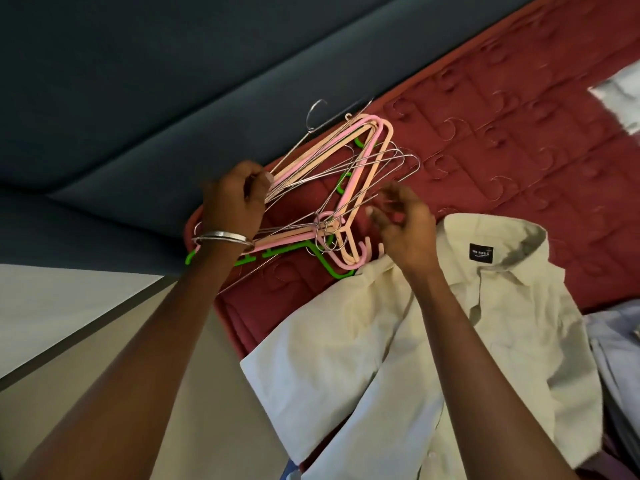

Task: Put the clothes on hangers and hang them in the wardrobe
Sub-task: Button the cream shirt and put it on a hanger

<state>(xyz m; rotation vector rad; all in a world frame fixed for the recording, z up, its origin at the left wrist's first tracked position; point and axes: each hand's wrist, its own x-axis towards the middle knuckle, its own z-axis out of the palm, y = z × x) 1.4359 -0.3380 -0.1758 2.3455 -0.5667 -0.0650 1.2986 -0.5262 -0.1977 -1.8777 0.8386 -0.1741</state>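
A tangled pile of hangers (349, 174), pink, peach, green and bare wire, lies on the red quilted bed cover (502, 140) near its left edge. My left hand (233, 199), with a silver bangle on the wrist, grips the ends of several wire and plastic hangers at the pile's left side. My right hand (403, 223) hovers over the pile's right side with fingers loosely curled near a wire hanger; whether it pinches the wire is unclear. A cream short-sleeved shirt (433, 334) with a black collar label lies spread on the bed just below the hangers.
A dark blue padded headboard (156, 98) runs along the bed's far left side. A pale floor or wall surface (69, 323) shows at lower left. A light blue garment (616, 358) lies at the right edge, and a white cloth (620, 98) at upper right.
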